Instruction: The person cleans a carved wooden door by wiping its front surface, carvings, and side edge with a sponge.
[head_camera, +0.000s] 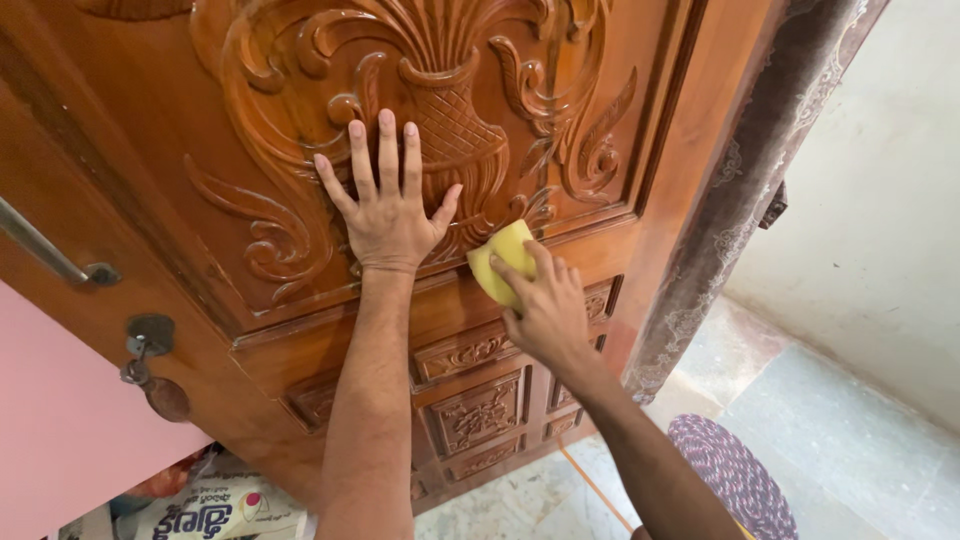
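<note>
Sponge against the carved wooden door (640, 130)

Right hand (548, 310) clamps the yellow sponge (500, 262), long axis slanting up-right; left hand (388, 205) lies flat, fingers spread, holding nothing.

The left hand (388, 205) lies flat on the carved wooden door (250, 120), just left of the carved urn relief (455, 130). Right of it, the right hand (545, 305) presses a yellow sponge (500, 258) against the door below the urn. A metal handle (50, 250) sits far left, a key (140, 350) beneath it. A braided round mat (735, 475) lies on the floor at the door's foot.
</note>
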